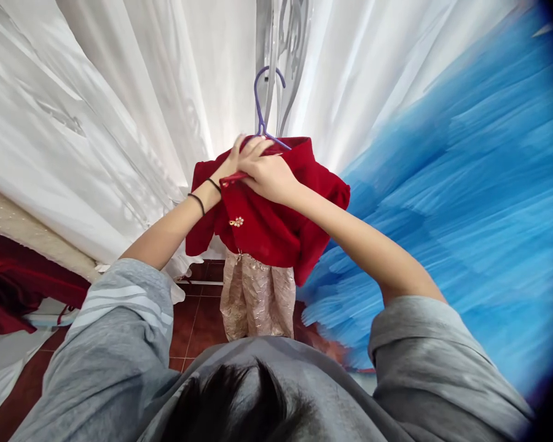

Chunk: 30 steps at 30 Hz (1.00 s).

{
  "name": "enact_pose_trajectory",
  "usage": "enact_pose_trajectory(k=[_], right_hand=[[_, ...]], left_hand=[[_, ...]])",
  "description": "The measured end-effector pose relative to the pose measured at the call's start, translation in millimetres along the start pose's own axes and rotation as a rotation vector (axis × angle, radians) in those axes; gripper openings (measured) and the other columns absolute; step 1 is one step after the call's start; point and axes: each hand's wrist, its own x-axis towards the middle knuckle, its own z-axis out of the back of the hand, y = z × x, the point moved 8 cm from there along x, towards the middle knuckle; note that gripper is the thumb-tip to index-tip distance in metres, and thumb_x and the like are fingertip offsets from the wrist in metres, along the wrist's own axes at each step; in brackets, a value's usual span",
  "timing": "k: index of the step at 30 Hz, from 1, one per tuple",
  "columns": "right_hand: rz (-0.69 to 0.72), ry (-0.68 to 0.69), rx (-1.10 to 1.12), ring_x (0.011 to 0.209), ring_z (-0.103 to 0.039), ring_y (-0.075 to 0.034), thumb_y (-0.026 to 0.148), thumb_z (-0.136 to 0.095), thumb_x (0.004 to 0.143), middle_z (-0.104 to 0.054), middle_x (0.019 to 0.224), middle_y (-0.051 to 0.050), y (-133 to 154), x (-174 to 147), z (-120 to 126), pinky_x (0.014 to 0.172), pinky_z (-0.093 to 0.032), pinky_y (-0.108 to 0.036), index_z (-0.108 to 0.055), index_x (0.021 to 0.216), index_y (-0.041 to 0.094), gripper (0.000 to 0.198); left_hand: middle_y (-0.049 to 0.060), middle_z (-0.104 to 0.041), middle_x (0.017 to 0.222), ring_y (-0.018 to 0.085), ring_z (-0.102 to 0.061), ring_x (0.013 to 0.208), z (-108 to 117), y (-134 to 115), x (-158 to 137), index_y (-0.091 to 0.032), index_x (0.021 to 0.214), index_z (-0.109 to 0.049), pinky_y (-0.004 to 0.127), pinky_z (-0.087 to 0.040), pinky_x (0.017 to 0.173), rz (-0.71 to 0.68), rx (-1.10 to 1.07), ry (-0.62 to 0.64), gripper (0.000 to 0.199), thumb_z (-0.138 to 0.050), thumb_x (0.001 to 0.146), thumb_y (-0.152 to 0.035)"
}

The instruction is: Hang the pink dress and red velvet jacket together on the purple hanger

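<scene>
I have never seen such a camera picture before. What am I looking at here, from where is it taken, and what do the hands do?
There is no machine here: a person works with two bare hands. The single picture comes from a camera worn on that person's head, looking forward and down, so both arms reach away from you.

Nothing lies on a table; clothes hang instead. A red jacket is on a purple hanger. The left hand is at its collar; the right hand, partly over the left, seems to pinch its front edge. The exact grips are partly hidden.

Below shows a shiny pinkish fabric; around are white drapes and, right, blue fabric.
</scene>
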Motion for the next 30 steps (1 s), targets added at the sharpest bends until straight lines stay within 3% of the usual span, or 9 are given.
enact_pose_trajectory(k=[3, 7, 12, 15, 17, 20, 23, 26, 30], right_hand=[[-0.063, 0.056, -0.012, 0.086, -0.064, -0.027, 0.025, -0.044, 0.098, -0.071, 0.098, -0.017, -17, 4, -33, 0.070, -0.038, -0.033, -0.065, 0.114, 0.009, 0.031], [-0.050, 0.074, -0.059, 0.089, -0.063, -0.027, 0.019, -0.048, 0.093, -0.072, 0.094, -0.018, -25, -1, -55, 0.080, -0.042, -0.039, -0.069, 0.109, 0.008, 0.029], [0.088, -0.117, -0.082, 0.113, -0.054, -0.029, 0.020, -0.053, 0.090, -0.071, 0.107, -0.010, -27, -36, -22, 0.110, -0.029, -0.056, -0.068, 0.120, 0.018, 0.034], [-0.151, -0.347, -0.081, 0.122, -0.050, -0.032, 0.027, -0.047, 0.094, -0.063, 0.128, -0.012, -68, -86, 1, 0.113, -0.025, -0.061, -0.057, 0.136, 0.021, 0.043], [-0.342, -0.439, -0.054, 0.121, -0.051, -0.035, 0.036, -0.042, 0.097, -0.059, 0.133, -0.017, -103, -120, -1, 0.108, -0.033, -0.058, -0.052, 0.140, 0.017, 0.048], [-0.447, -0.384, 0.077, 0.106, -0.059, -0.033, 0.048, -0.033, 0.099, -0.066, 0.118, -0.019, -142, -146, -23, 0.092, -0.047, -0.045, -0.057, 0.131, 0.015, 0.052], [-0.489, -0.274, 0.223, 0.081, -0.062, -0.026, 0.057, -0.026, 0.099, -0.067, 0.083, -0.010, -167, -146, -31, 0.076, -0.048, -0.035, -0.066, 0.099, 0.018, 0.055], [-0.517, -0.225, 0.443, 0.065, -0.053, -0.018, 0.072, -0.036, 0.092, -0.053, 0.062, -0.002, -186, -135, -25, 0.067, -0.046, -0.030, -0.056, 0.069, 0.021, 0.060], [-0.643, -0.169, 0.911, 0.059, -0.051, -0.015, 0.076, -0.051, 0.082, -0.053, 0.058, 0.000, -214, -122, -46, 0.057, -0.044, -0.027, -0.055, 0.066, 0.019, 0.060]], left_hand=[[0.009, -0.039, 0.157, 0.032, -0.021, 0.152, 20, 13, -24, -0.024, 0.138, -0.056, 0.058, -0.009, 0.124, -0.063, 0.089, 0.002, 0.043, -0.050, 0.095, -0.026], [0.014, -0.047, 0.148, 0.035, -0.037, 0.141, 22, 22, -63, -0.022, 0.139, -0.052, 0.056, -0.027, 0.118, -0.013, 0.120, -0.090, 0.049, -0.047, 0.096, -0.045], [0.013, -0.066, 0.113, 0.028, -0.060, 0.105, -25, 8, -81, -0.014, 0.144, -0.043, 0.045, -0.048, 0.096, 0.086, -0.021, -0.026, 0.064, -0.062, 0.087, -0.038], [0.005, -0.066, 0.091, 0.019, -0.061, 0.082, -38, 16, -84, -0.016, 0.136, -0.050, 0.034, -0.051, 0.083, 0.186, -0.179, -0.045, 0.046, -0.055, 0.090, -0.022], [0.004, -0.064, 0.089, 0.016, -0.060, 0.076, -37, 22, -87, -0.018, 0.125, -0.058, 0.031, -0.052, 0.078, 0.215, -0.246, -0.098, 0.035, -0.053, 0.091, -0.020], [0.005, -0.063, 0.095, 0.015, -0.061, 0.078, -31, 28, -92, -0.019, 0.116, -0.061, 0.029, -0.053, 0.077, 0.216, -0.291, -0.169, 0.025, -0.054, 0.092, -0.021], [0.007, -0.064, 0.098, 0.017, -0.063, 0.086, -19, 23, -91, -0.018, 0.115, -0.060, 0.032, -0.054, 0.083, 0.171, -0.248, -0.204, 0.023, -0.051, 0.095, -0.022], [0.010, -0.065, 0.107, 0.021, -0.064, 0.101, -1, 12, -77, -0.018, 0.119, -0.059, 0.036, -0.052, 0.095, 0.080, -0.098, -0.226, 0.026, -0.043, 0.100, -0.027], [0.010, -0.064, 0.116, 0.025, -0.063, 0.111, 13, 16, -50, -0.019, 0.119, -0.060, 0.035, -0.051, 0.094, 0.129, 0.053, -0.222, 0.030, -0.039, 0.102, -0.032]])
